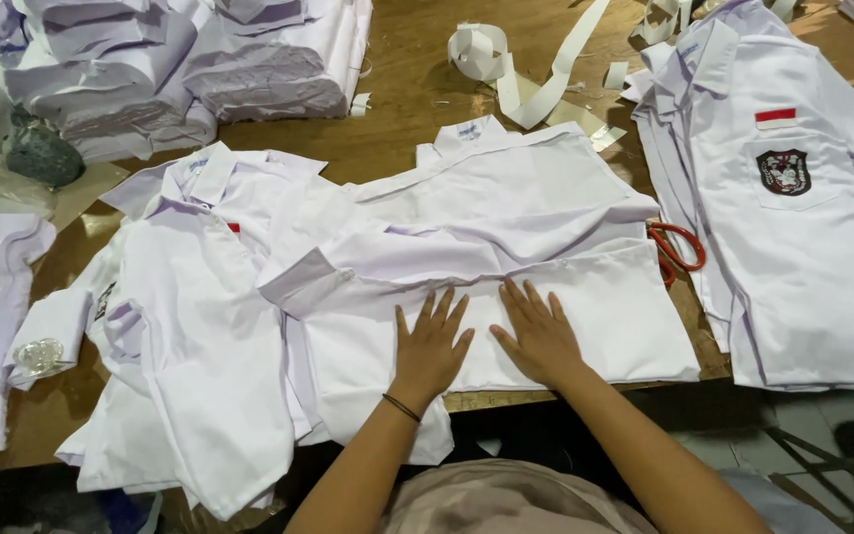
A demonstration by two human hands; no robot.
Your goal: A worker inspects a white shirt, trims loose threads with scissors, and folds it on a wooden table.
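A: Surface? Largest item first.
B: Wooden desk (397, 89), crowded with white cloth. Largest under the hands: a white shirt (506, 218) lying face down, collar at the far side, one sleeve folded across its back.
A: Hands?
B: Left hand (430, 343) and right hand (543, 334) both flat on the shirt's lower part, fingers spread, side by side, gripping nothing.
A: Around them?
B: Right of the hands, a badged shirt (793, 227); left of them, another shirt (190, 326). Beyond the left hand, folded stacks (180, 59). Just past the right hand, red scissors (679, 249) partly under cloth. Farther off, paper strips (516, 69).
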